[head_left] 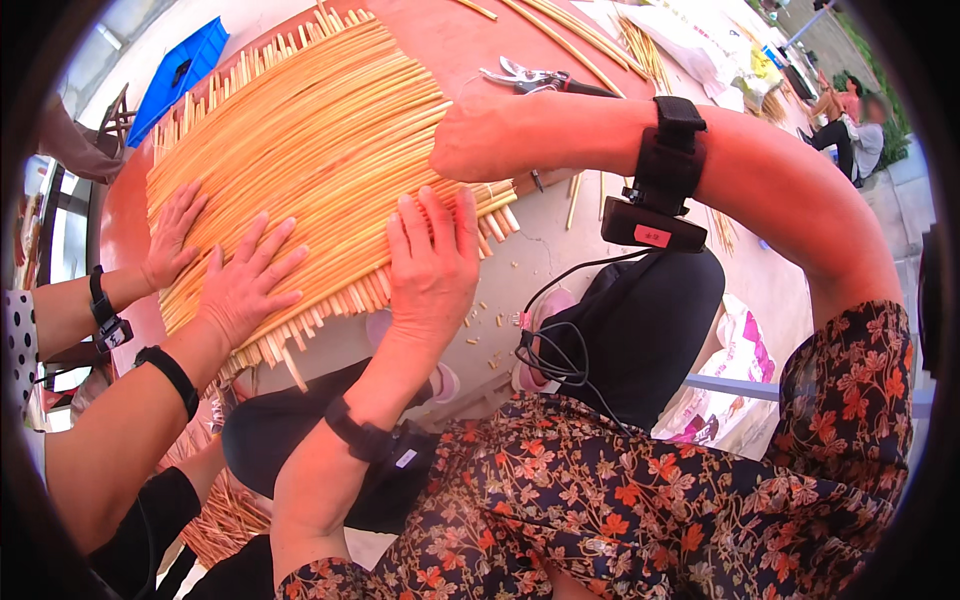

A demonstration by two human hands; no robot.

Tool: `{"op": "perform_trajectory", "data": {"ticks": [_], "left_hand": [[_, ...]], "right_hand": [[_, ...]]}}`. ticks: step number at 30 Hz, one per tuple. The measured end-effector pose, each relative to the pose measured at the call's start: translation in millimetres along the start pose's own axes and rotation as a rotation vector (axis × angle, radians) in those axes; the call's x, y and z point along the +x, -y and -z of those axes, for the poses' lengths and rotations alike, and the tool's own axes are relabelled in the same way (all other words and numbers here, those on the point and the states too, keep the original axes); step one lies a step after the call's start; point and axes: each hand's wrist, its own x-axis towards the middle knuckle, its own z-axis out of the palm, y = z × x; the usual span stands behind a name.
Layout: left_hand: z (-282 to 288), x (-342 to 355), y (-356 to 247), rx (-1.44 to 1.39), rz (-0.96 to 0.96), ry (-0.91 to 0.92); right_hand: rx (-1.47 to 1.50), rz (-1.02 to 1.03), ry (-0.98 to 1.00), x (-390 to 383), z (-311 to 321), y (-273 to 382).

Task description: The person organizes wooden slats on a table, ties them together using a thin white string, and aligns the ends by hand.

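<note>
A woven mat of straw-coloured rods (pixel 300 130) lies on the reddish table, with cut stake ends sticking out along its edges. My left hand (pixel 432 260) rests at its near right corner, fingers stretched over the rods. At the right edge of the mat, my right hand (pixel 488 137) is curled closed; its fingertips are turned away, so what they grip cannot be seen. Another person's two hands, one nearer (pixel 252 282) and one farther (pixel 172 235), press flat on the mat's left side.
Pruning shears (pixel 540 78) lie beyond my right hand, near loose long rods (pixel 570 40). A blue crate (pixel 180 75) stands at the far left. A cable (pixel 565 350) hangs from my right wrist device (pixel 655 225) over my knee. Cut bits litter the floor; a bag (pixel 725 370) lies right.
</note>
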Motion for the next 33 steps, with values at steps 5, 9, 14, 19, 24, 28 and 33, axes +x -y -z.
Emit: {"op": "perform_trajectory", "data": {"ticks": [5, 9, 14, 19, 24, 28, 33], "left_hand": [[2, -3, 0, -0.014, -0.007, 0.005], [1, -4, 2, 0.002, -0.017, 0.009], [1, -5, 0, 0.014, -0.011, 0.006], [-3, -5, -3, 0.024, -0.021, -0.021], [-5, -3, -7, 0.012, -0.020, -0.065], [-3, -1, -10, 0.011, -0.024, -0.067], [4, 6, -10, 0.038, -0.049, -0.058]], "right_hand": [[0.031, -0.041, 0.057, 2, -4, 3], [0.029, -0.047, 0.005, 2, -6, 5], [0.038, -0.058, -0.068, 1, -15, 14], [-0.059, -0.133, -0.057, 2, -32, 39], [-0.074, -0.259, -0.078, -2, -37, 51], [0.139, -0.305, -0.160, -9, -32, 47], [0.199, -0.557, -0.438, -57, -37, 63]]}}
